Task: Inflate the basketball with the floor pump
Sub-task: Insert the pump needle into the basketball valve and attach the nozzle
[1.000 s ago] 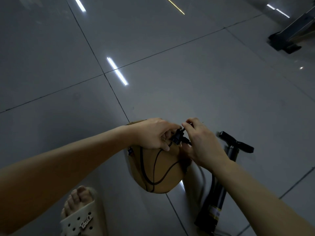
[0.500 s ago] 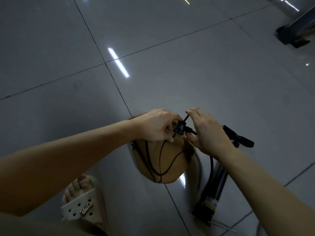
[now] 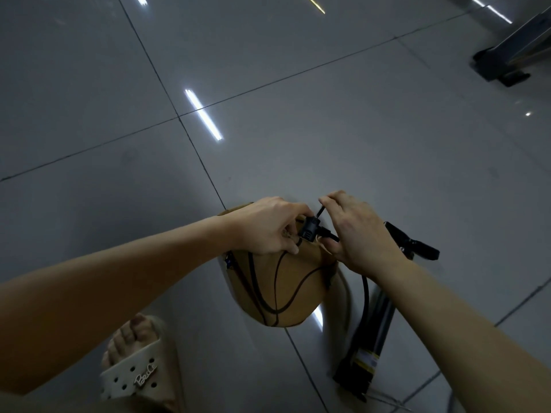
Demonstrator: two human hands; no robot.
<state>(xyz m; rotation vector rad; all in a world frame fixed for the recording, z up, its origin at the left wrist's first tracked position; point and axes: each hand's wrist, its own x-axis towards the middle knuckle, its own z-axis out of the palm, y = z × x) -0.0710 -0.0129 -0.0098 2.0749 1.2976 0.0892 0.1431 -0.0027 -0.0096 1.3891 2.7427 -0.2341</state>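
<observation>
On the floor, pump just right of the limp basketball, left hand grips its top, right hand pinches the hose head there: fitting stage, I'd say, needing a straight push in.

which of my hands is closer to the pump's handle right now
Right. The right hand is beside the pump handle, pinching the pump head; the left hand grips that head farther off, over the basketball.
</observation>
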